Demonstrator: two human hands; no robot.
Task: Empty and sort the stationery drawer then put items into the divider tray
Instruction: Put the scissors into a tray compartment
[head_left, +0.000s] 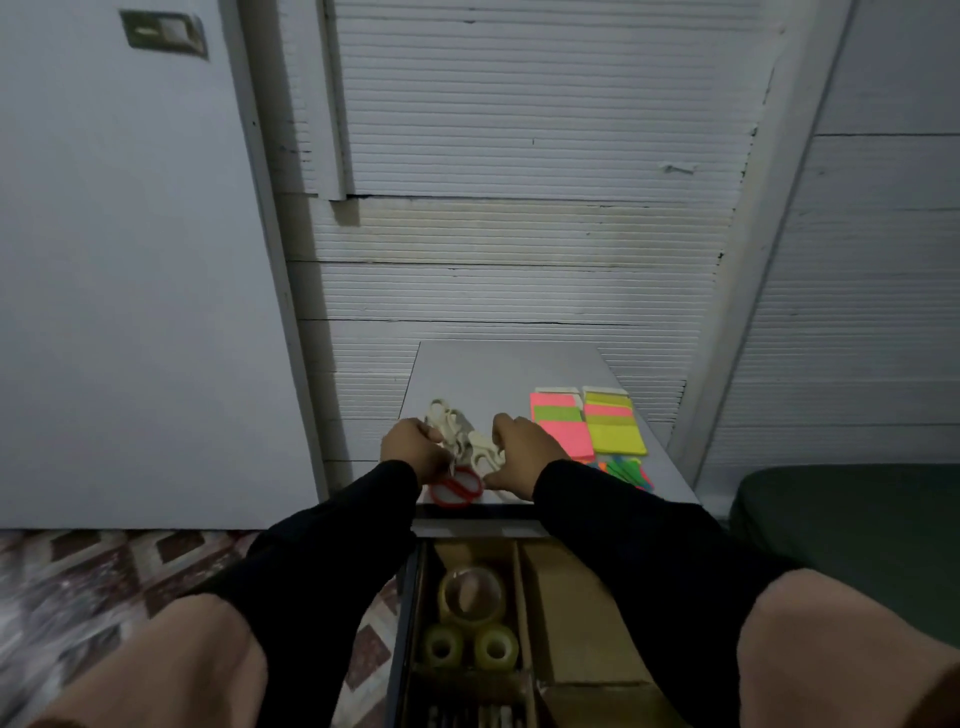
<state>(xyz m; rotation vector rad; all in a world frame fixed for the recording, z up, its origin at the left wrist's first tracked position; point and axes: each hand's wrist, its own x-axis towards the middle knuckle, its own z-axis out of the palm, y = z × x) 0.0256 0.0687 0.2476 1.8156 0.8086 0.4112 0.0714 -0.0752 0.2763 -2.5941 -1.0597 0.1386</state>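
My left hand (410, 449) gripped the red-handled scissors (457, 486) on the grey cabinet top (509, 369); my right hand (522, 449) curled over cream plastic scissors (480, 447); clear tape rolls (470, 595) lay in the cardboard divider tray (576, 613).

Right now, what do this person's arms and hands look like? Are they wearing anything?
Both arms wear long black sleeves that end at the wrists. The left hand and right hand are bare: no gloves, rings, watch or markings show. No cables or straps are visible on either arm.

Long black sleeves (332, 551) reach down to both wrists.
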